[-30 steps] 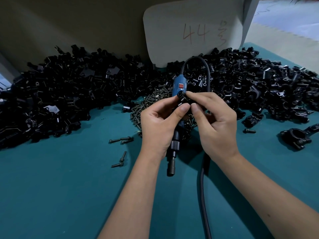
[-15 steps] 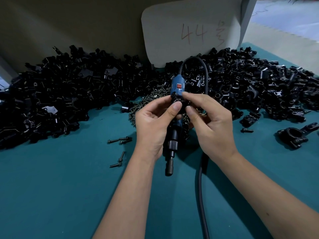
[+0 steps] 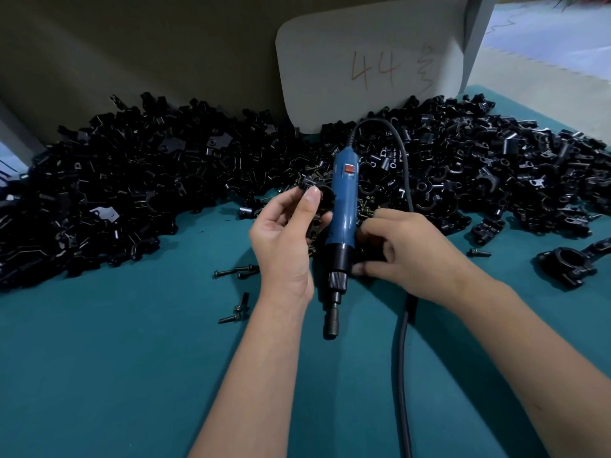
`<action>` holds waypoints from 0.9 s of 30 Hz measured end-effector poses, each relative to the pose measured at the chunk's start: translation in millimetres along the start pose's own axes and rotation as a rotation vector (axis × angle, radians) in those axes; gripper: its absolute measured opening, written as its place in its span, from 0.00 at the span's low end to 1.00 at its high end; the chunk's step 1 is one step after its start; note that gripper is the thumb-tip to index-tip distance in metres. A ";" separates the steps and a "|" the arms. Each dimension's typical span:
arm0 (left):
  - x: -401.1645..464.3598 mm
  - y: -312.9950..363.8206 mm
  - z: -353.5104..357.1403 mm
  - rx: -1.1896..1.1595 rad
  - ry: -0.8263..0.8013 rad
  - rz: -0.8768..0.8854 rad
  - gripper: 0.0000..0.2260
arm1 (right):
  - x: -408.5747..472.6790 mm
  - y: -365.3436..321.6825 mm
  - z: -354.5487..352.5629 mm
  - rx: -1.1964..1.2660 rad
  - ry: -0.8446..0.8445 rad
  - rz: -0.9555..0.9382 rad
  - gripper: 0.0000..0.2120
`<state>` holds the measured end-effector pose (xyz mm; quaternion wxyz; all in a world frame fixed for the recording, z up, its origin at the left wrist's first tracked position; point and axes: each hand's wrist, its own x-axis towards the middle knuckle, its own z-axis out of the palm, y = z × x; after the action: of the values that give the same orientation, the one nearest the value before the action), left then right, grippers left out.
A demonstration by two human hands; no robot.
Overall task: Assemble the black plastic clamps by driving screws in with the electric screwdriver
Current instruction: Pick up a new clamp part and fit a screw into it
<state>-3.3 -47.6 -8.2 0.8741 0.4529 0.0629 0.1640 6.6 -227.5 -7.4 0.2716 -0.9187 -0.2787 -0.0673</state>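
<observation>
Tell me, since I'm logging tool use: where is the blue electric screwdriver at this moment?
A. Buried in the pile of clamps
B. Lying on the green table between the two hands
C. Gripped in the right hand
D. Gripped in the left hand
B: the blue electric screwdriver lies on the green table, with the left hand holding a black clamp and the right hand down beside it.

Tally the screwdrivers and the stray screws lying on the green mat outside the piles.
Electric screwdriver: 1
Stray screws: 5, four left of the left hand at, and one on the right
Total: 6
</observation>
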 end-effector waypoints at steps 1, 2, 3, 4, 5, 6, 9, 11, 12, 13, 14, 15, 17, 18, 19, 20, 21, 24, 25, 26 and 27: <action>-0.1 0.3 0.0 -0.002 0.005 -0.003 0.03 | 0.2 0.5 -0.1 -0.011 0.004 0.020 0.17; 0.2 0.5 -0.2 -0.004 0.009 -0.004 0.03 | 0.3 -0.3 -0.3 -0.021 0.004 0.033 0.13; 0.5 0.8 -0.6 -0.005 0.010 -0.002 0.03 | 0.5 -1.5 -0.1 -0.037 0.000 0.041 0.11; 1.1 1.0 -1.1 -0.006 0.010 0.001 0.04 | 1.0 -3.0 -0.1 -0.057 -0.005 0.045 0.12; 1.4 1.1 -1.4 -0.006 0.009 0.004 0.04 | 1.3 -4.3 0.1 -0.078 -0.004 0.050 0.16; 1.5 0.9 -1.5 -0.007 0.008 0.007 0.05 | 1.6 -4.2 0.3 -0.100 0.002 0.056 0.21; 1.6 -0.2 -1.8 -0.013 0.008 0.009 0.06 | 0.8 -0.9 -0.3 -0.154 0.030 0.087 0.19; 1.9 -1.0 -2.3 -0.006 0.005 0.011 0.04 | -0.8 2.2 0.2 -0.169 0.072 0.098 0.10; 2.0 -1.2 -2.3 -0.001 0.001 0.011 0.03 | -1.9 4.1 1.1 -0.152 0.106 0.102 0.08; 2.0 -1.6 -2.2 0.002 -0.004 0.010 0.02 | -3.4 6.4 1.9 -0.108 0.144 0.110 0.08; 2.0 -2.0 -2.2 0.004 -0.009 0.009 0.02 | -4.9 8.8 2.3 -0.044 0.184 0.120 0.09; 2.0 -2.3 -2.2 0.007 -0.015 0.012 0.02 | -6.2 11.0 2.7 0.027 0.217 0.134 0.09; 1.6 -2.6 -2.1 0.015 -0.030 0.022 0.02 | -7.3 13.1 3.2 0.166 0.265 0.171 0.08; 1.5 -2.9 -1.6 0.024 -0.041 0.030 0.03 | -6.6 12.6 3.5 0.257 0.300 0.187 0.07; 1.3 -3.3 -1.2 0.040 -0.057 0.042 0.03 | -5.0 10.8 3.2 0.375 0.351 0.204 0.05; 1.1 -3.7 -1.0 0.065 -0.080 0.059 0.04 | -3.1 7.6 1.6 0.525 0.420 0.222 0.04; 1.3 -4.1 -1.0 0.105 -0.111 0.084 0.06 | -0.9 3.1 -1.5 0.695 0.498 0.230 0.03; 1.0 -6.5 -0.4 0.293 -0.244 0.200 0.09 | 4.4 -11.0 -12.8 1.097 0.664 0.193 0.04; 0.1 -7.5 0.4 0.349 -0.281 0.231 0.09 | 5.5 -15.1 -14.8 1.168 0.681 0.177 0.04; -0.9 -8.7 1.2 0.398 -0.306 0.257 0.09 | 6.1 -18.7 -15.2 1.201 0.687 0.161 0.04; -1.7 -10.0 1.7 0.439 -0.319 0.280 0.09 | 6.4 -21.7 -14.0 1.202 0.693 0.147 0.04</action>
<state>-2.2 -54.8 -15.4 0.7229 0.6555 -0.1044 0.1922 0.4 -216.9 16.1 0.8102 -0.5511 -0.1019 -0.1719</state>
